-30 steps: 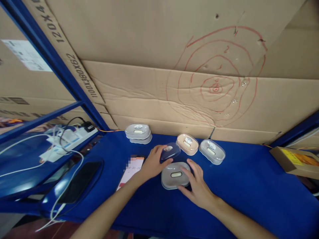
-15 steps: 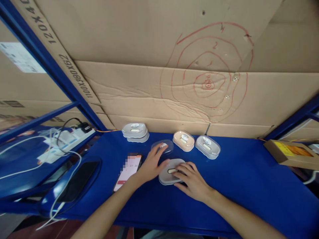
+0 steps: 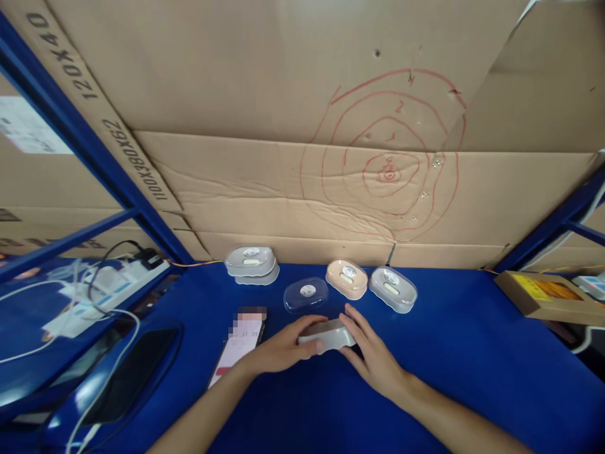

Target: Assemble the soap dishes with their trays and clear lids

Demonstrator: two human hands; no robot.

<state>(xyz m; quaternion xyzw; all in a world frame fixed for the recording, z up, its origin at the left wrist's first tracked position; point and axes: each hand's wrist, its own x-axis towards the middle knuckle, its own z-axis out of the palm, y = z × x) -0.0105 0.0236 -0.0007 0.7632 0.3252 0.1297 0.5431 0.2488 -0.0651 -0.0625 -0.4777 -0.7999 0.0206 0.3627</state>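
Note:
A grey oval plastic box (image 3: 333, 339), like a soap box, is tilted up on edge between my hands, just above or on the blue table (image 3: 439, 372); contact cannot be made out. My left hand (image 3: 282, 346) grips its left end, thumb across the near face. My right hand (image 3: 373, 356) has its fingers and thumb around the right end. Beyond them lies a clear oval lid (image 3: 295, 304) with a round sticker. Close behind are a peach box (image 3: 336, 282) and a grey box (image 3: 405, 300), both under clear lids.
Two stacked grey boxes (image 3: 236, 265) stand back left. A phone (image 3: 239, 356) lies left of my left hand. Farther left are a dark device (image 3: 130, 372), white cables and a power strip (image 3: 118, 296). A cardboard box (image 3: 534, 302) is at the right; a cardboard sheet (image 3: 227, 183) forms the back.
My left hand let go of the clear lid, leaving it on the table, and moved to the grey box. The box went from lying flat to tilted up between both hands.

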